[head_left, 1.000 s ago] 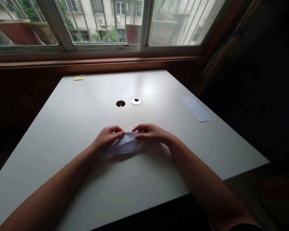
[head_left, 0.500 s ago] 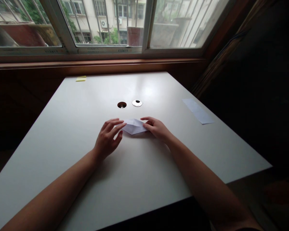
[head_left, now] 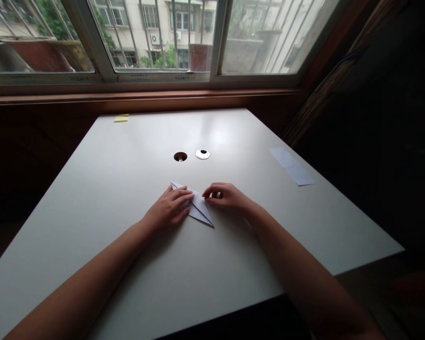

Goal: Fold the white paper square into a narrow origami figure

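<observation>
A folded sheet of white paper (head_left: 200, 206), with pointed corners and a crease down its length, lies slantwise on the white table. My left hand (head_left: 170, 204) rests flat over its left part, fingers stretched out, covering much of it. At the paper's right edge, my right hand (head_left: 224, 194) has its thumb and fingertips brought together in a pinch on the edge. A dark gap shows between that thumb and the curled index finger.
Beyond the hands, the white table (head_left: 134, 160) has a round hole (head_left: 180, 157) and a loose round cover (head_left: 202, 154) beside it. A creased paper strip (head_left: 292, 166) lies near the right edge, yellow sticky notes (head_left: 121, 118) at the far left. A barred window stands behind.
The folded paper has turned so one point faces me, and it has come nearer. My left hand has flattened onto it. My right hand has shifted to its right edge.
</observation>
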{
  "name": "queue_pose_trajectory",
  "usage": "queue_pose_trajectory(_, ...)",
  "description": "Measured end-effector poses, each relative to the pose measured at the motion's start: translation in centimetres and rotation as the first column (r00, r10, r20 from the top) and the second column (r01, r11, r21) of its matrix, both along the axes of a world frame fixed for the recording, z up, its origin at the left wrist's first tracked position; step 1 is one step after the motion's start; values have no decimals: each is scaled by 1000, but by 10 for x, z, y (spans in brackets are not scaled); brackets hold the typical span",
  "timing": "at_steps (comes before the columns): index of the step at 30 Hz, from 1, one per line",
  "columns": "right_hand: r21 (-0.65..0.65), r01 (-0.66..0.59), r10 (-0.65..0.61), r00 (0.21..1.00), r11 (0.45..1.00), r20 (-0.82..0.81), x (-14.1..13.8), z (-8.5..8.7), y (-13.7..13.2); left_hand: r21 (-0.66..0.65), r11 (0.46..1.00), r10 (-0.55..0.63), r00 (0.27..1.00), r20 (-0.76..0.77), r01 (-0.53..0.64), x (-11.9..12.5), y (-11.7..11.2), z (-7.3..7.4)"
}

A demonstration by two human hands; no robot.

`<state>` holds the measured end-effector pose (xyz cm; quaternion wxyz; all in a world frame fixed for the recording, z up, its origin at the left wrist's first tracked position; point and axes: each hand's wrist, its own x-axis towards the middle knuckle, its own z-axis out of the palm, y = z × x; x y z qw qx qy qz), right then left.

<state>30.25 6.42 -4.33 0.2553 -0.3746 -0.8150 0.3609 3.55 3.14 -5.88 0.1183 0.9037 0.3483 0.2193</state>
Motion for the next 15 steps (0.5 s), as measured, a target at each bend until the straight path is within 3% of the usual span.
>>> queue_pose_trajectory(5,237,-113,104,993,965,50,0,-6,4,-78,997,-3,995,97,11,-2,3,-1)
queue_pose_trajectory(8,304,-160,128,984,939,123,-2,-6,4,-93,996,17,986,164,-2,-4,4,-1)
queue_pose_trajectory(12,318,-188,156,980,929,121,-6,-7,4,-36,983,186,956,227,-183,-5,6,-1)
queue_pose_trajectory(15,307,-192,174,981,932,87,-11,-9,4,-111,949,312,920,236,-294,-7,6,0)
